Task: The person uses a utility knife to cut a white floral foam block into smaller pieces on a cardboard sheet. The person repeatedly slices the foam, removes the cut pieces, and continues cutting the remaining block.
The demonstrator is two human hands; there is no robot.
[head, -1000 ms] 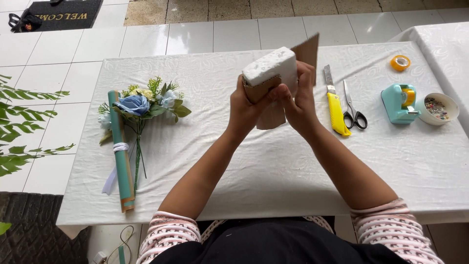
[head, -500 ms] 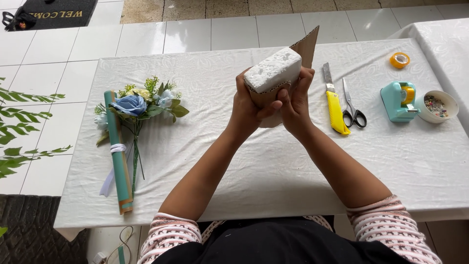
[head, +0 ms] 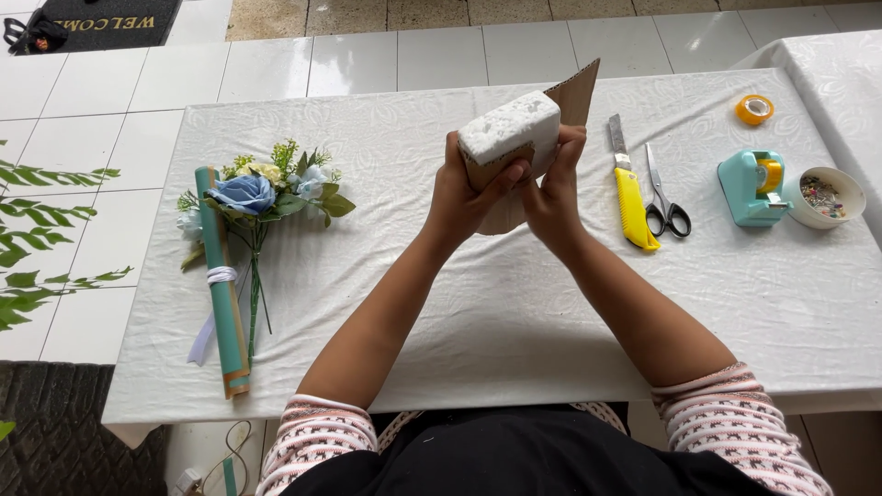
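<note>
White foam block [head: 511, 127], half-wrapped in brown cardboard [head: 577, 97], clasped by left hand [head: 464, 197] and right hand [head: 554, 188] at frame centre; knife [head: 630, 190], scissors [head: 663, 197], tape dispenser [head: 754, 188] untouched right.

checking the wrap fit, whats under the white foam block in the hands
Brown cardboard sits under and beside the white foam block, held by the left hand and right hand. The block's underside is hidden.
</note>
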